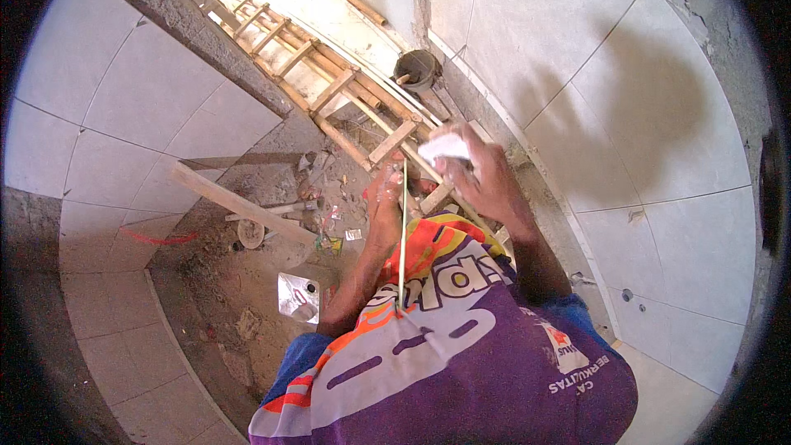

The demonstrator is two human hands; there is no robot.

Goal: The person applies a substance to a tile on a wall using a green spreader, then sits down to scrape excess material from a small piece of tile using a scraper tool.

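My right hand [488, 176] is raised at the centre right, its fingers closed around a small white piece [445, 148]. Blur hides what that piece is made of. Left of it, my left hand [384, 191] is lower, in front of the bamboo ladder [340, 89]. Its fingers are bunched and wet or smeared with something pale; whether they hold anything cannot be made out. A thin pale-yellow cord [403, 228] runs from the front of my printed shirt [432, 346] up beside the left hand.
Tiled walls [618, 86] rise on both sides. A dark bucket [418, 69] stands beyond the ladder. On the dirty floor at left lie a wooden plank [244, 203], a metal tin [298, 298] and scattered rubbish. A red string [160, 238] lies near the left wall.
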